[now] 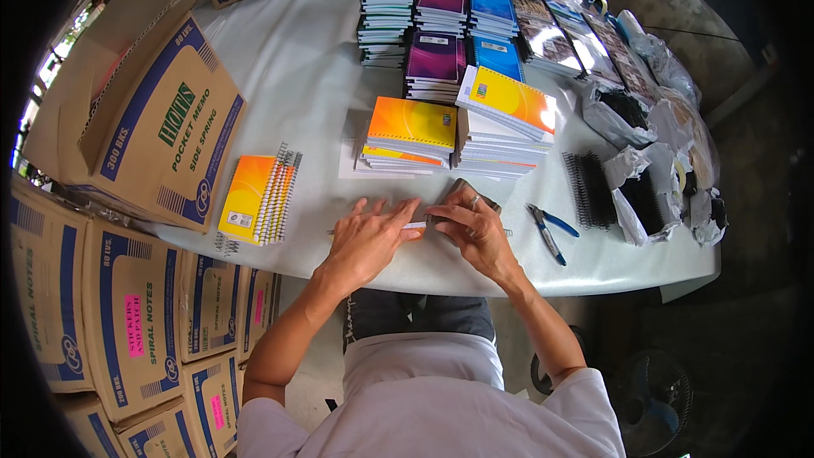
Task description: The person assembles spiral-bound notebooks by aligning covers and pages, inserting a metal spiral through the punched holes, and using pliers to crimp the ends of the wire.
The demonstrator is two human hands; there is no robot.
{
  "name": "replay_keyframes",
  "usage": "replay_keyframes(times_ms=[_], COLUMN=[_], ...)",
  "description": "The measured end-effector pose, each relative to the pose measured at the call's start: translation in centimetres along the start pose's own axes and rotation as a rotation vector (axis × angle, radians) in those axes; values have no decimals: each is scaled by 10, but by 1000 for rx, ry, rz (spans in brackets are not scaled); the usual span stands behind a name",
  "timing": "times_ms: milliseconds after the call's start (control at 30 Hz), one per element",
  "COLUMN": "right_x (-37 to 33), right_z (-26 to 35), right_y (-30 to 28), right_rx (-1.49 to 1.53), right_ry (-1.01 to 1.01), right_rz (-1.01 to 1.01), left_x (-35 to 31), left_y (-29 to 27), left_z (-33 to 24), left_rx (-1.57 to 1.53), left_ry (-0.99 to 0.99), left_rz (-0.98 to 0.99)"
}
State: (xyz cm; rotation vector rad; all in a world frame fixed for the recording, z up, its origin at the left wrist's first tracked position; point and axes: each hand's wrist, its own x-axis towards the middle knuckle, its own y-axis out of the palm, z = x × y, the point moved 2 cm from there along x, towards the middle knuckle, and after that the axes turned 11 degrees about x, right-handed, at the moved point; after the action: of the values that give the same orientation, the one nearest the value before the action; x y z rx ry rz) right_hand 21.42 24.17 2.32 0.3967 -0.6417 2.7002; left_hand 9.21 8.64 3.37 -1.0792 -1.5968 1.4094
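A: What am I looking at rn?

B: I'm watching both hands working at the near edge of the counter (280, 59). Left hand (366, 237) is lying flat, fingers (398, 216) spread narrow, pressing down on a thin white pad of pages (417, 225). Right hand (475, 229) is curling over the pad's other end, fingers pinching at what I'm judging to be a grey cover or the binding edge. Can't tell exactly what it's gripping, too small.

A: Where's that pad vs the pliers?

B: Just left of the blue-handled pliers (549, 231), w/ the right hand between them. So the pad is lying on the counter, under both hands.

A: How far along, you think?

B: I'm guessing mid-job. Left of the pliers, past the hands, an orange notebook (246, 197) is sitting w/ spiral coils (278, 195) fitted along its side, looks finished. Beyond the pliers, stacks of orange and yellow notebooks (458, 131) are piling up, more purple and blue ones behind.

A: And what's left?

B: Plenty, I'm thinking. Right of the pliers, black wire coils (591, 189) are waiting loose, more in torn bags (653, 195). The pad in hand is showing no coil yet, far as I can see.
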Motion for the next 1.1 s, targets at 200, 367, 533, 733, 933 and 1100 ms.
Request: replay_keyframes(times_ms=[200, 367, 533, 733, 933, 1100], right_x=[7, 13, 14, 10, 4, 5], right_z=[-11, -3, 0, -2, -1, -4], right_y=[-6, -9, -10, -4, -1, 0], right_rx=[156, 102, -87, -37, -40, -5], right_ry=[38, -25, -42, -78, -63, -92], right_rz=[128, 181, 254, 127, 110, 108], left_x=[0, 2, 3, 3, 6, 6], left_y=[1, 1, -8, -5, -3, -3], left_z=[1, 2, -2, 0, -3, -3], left_rx=[18, -10, -57, -41, -15, -61], left_ry=[-3, -9, -49, -49, -94, -81], left_rz=[-22, 6, 70, 74, 102, 79])
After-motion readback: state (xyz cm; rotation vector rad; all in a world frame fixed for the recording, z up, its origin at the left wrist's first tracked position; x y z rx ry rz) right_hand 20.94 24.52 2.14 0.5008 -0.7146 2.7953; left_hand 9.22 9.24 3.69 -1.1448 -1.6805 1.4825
